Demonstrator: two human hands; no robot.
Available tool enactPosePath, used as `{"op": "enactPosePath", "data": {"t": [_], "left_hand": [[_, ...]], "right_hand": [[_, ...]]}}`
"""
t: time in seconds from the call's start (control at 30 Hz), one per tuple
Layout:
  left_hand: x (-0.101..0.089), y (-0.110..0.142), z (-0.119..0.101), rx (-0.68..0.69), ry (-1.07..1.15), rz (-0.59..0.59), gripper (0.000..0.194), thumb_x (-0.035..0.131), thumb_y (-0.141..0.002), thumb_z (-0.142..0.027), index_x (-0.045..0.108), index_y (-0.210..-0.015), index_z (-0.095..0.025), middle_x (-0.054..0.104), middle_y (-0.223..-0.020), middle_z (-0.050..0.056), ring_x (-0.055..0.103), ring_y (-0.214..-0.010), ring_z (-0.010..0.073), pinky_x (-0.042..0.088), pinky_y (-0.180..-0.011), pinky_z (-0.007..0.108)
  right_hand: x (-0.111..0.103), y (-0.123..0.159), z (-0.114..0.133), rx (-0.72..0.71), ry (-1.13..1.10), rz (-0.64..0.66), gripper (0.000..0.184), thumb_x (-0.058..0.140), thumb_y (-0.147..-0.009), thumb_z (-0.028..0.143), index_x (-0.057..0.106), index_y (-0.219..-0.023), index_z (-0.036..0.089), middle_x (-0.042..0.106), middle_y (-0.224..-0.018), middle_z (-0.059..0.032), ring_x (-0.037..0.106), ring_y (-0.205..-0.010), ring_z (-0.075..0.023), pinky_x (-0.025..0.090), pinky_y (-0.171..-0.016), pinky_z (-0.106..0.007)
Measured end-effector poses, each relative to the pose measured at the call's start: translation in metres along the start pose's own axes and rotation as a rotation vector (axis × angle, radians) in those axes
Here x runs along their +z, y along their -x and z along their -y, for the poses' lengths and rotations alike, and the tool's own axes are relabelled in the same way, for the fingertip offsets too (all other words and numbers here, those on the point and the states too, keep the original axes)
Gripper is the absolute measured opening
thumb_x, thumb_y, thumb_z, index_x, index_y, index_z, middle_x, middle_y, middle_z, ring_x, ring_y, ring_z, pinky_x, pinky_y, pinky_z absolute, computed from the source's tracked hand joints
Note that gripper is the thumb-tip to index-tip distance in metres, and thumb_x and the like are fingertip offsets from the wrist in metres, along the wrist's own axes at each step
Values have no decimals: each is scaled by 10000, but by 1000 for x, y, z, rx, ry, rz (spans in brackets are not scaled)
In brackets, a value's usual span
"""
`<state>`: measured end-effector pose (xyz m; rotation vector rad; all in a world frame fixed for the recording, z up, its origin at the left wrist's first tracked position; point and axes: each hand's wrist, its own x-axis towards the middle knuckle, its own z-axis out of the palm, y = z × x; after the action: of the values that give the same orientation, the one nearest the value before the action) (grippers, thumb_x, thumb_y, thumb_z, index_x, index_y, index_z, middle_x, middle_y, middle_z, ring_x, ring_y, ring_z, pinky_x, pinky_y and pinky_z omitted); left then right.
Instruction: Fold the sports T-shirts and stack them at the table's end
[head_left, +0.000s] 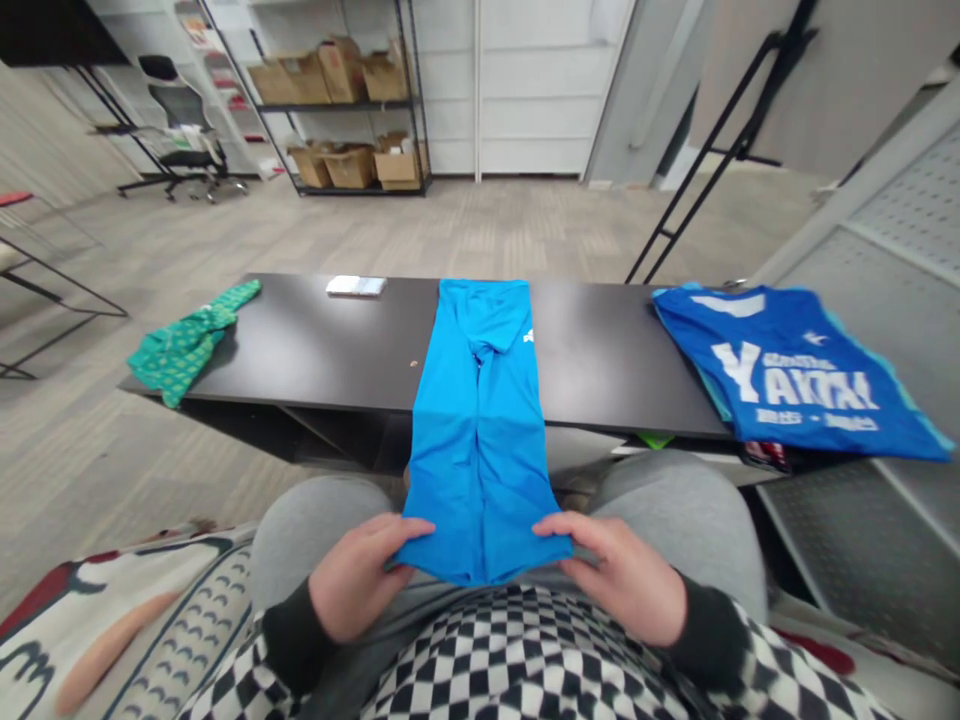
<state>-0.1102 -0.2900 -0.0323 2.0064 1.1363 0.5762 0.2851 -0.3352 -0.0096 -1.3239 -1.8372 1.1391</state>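
Note:
Bright blue shorts [480, 400] with two long legs lie lengthwise over the dark table [337, 345], waist end at the far edge. Their leg ends hang off the near edge toward my lap. My left hand [367, 570] pinches the left hem corner between thumb and fingers. At the opposite hem corner, my right hand [619, 570] grips the cloth the same way. Between the two hands the hem is stretched out wide. A small white mark shows on the right side near the waist.
A green patterned cloth [191, 340] rests on the table's left end, with a small white packet [356, 287] near the back edge. A blue lettered jersey [799, 370] lies at the right end, overhanging the front. Beyond stand a shelf with cardboard boxes [349, 165] and an office chair [184, 135].

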Motion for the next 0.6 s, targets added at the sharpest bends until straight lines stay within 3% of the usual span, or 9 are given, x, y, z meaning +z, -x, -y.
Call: {"op": "enactPosePath", "data": {"t": [0.13, 0.27, 0.33, 0.4, 0.5, 0.6], "left_hand": [[-16, -25, 13, 287, -211, -33, 446, 641, -969, -170, 850, -1324, -341, 802, -1000, 83, 742, -889, 237, 635, -827, 346], [-42, -55, -10, 315, -158, -130, 375, 693, -977, -212, 888, -1264, -355, 752, -1066, 103, 711, -991, 254, 634, -892, 381], [-56, -74, -24, 279, -2, -140, 263, 731, -972, -249, 915, -1139, -336, 765, -1253, 128, 716, -1162, 295, 622, -1022, 443], [-67, -99, -33, 219, 242, -78, 152, 779, -967, -331, 913, -1018, -283, 776, -1364, 150, 722, -1261, 354, 598, -1102, 510], [-79, -148, -34, 58, 658, 27, 291, 892, -866, -492, 862, -921, -208, 843, -1138, 176, 783, -1143, 423, 621, -1059, 576], [-86, -206, -32, -87, 964, -4, 381, 946, -769, -509, 814, -928, -190, 825, -932, 125, 806, -1045, 424, 632, -1051, 592]], "right_hand": [[-12, -19, 0, -149, 94, -54, 377, 686, -956, 170, 867, -1244, 333, 885, -1163, -49, 852, -1025, -265, 667, -943, -368], [-39, -44, 17, -245, 181, -116, 243, 744, -1013, 294, 899, -1198, 323, 815, -837, -53, 764, -742, -219, 628, -745, -323], [-55, -60, 26, -275, 153, -144, 195, 787, -989, 326, 911, -1140, 325, 764, -810, -57, 731, -747, -223, 612, -732, -335], [-69, -79, 33, -258, 6, -141, 127, 840, -950, 394, 903, -1017, 306, 793, -982, -101, 764, -904, -258, 633, -832, -377], [-81, -116, 35, -97, -419, -97, 288, 877, -890, 556, 839, -943, 276, 809, -1253, -147, 786, -1129, -348, 645, -981, -496], [-88, -160, 30, 87, -772, -50, 423, 862, -841, 618, 819, -1076, 268, 843, -1195, -154, 810, -1131, -396, 655, -987, -571]]}}
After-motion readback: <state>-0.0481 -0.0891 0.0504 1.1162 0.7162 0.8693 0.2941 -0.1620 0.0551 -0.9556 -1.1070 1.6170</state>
